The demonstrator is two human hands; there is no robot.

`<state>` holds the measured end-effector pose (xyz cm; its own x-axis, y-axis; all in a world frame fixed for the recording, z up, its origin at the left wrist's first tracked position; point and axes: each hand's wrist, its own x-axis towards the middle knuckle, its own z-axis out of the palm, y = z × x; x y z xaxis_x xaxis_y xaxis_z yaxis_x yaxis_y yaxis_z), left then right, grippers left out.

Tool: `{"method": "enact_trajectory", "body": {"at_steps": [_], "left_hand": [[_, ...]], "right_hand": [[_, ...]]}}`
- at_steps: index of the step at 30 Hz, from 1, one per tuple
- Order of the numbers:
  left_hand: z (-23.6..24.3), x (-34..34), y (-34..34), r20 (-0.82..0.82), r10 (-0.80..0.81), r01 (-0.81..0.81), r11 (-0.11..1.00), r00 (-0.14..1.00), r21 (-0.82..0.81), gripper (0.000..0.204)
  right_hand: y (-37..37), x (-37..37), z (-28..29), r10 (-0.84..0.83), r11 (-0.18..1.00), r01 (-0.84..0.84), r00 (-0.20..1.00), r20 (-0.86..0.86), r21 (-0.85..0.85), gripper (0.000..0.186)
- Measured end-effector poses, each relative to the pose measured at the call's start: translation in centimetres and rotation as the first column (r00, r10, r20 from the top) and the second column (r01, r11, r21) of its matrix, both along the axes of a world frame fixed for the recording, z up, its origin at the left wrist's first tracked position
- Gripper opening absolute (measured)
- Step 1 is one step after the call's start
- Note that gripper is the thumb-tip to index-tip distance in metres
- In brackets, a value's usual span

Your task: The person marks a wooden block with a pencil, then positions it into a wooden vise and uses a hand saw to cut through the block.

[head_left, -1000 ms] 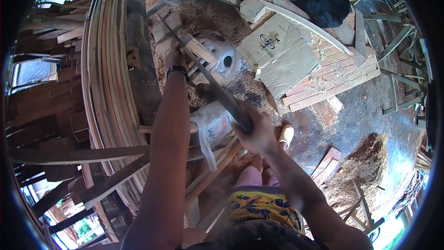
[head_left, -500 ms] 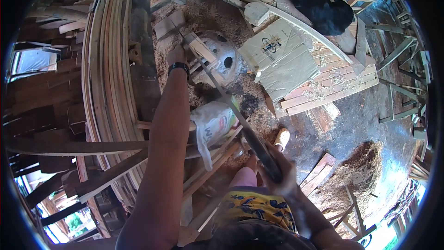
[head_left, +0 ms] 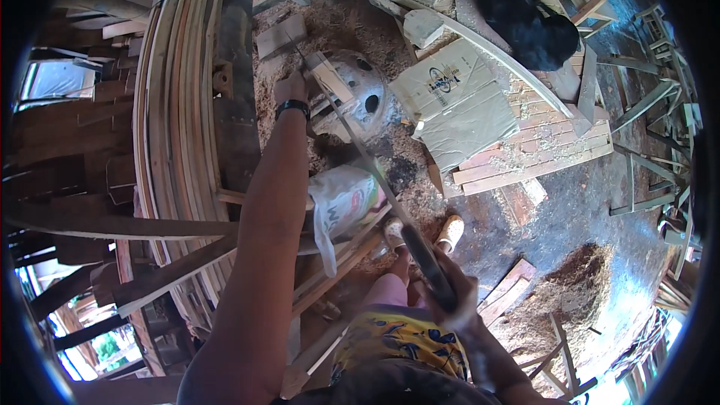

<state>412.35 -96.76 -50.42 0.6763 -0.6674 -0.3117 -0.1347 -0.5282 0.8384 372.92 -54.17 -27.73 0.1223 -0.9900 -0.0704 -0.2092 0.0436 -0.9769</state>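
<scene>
My right hand is closed round the dark handle of a handsaw, whose long thin blade shows nearly edge-on. The blade slants up and left past a pale piece of wood. That wood lies over a grey-white rounded block with dark holes. My left hand, with a dark band at the wrist, is closed at the wood's left side, right by the blade. Its fingertips are partly hidden. A grey-brown board lies under the blade's far end.
Long stacked wood strips stand along the left. A white plastic bag sits below the blade. Flattened cardboard and a slatted wood panel lie to the right, beneath a black rounded object. Sawdust is heaped at lower right.
My right hand and the saw handle sit slightly lower, drawn a little toward me. My left hand keeps its place by the wood. The view has shifted slightly, and both shoes now show.
</scene>
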Motion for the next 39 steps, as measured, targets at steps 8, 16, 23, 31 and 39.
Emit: {"method": "enact_trajectory", "body": {"at_steps": [8,16,23,31,39], "left_hand": [[5.1,-3.8,2.3,-0.044,-0.053,0.054,0.998,0.998,0.031,0.049],[8.1,-4.8,3.4,0.052,-0.205,0.200,0.976,0.977,0.087,0.038],[3.8,-2.5,1.4,-0.208,0.036,-0.040,0.999,0.977,-0.016,0.054],[1.4,-0.8,0.6,0.294,-0.457,0.470,0.882,0.840,0.030,0.059],[4.6,-3.0,1.7,-0.033,-0.015,0.019,0.993,0.999,0.120,0.046]], "right_hand": [[-13.1,7.7,-4.6,-0.029,0.991,0.019,0.997,-0.075,-0.131,0.058],[-5.3,3.7,-3.3,-0.060,0.994,0.055,0.997,-0.048,-0.098,0.058],[-1.7,1.4,-1.0,-0.020,1.000,0.020,1.000,-0.016,0.020,0.061],[-14.4,9.8,-7.9,-0.122,0.972,0.129,0.991,0.045,-0.197,0.051],[1.3,0.2,-0.9,-0.010,0.998,0.010,1.000,0.000,0.055,0.058]]}}
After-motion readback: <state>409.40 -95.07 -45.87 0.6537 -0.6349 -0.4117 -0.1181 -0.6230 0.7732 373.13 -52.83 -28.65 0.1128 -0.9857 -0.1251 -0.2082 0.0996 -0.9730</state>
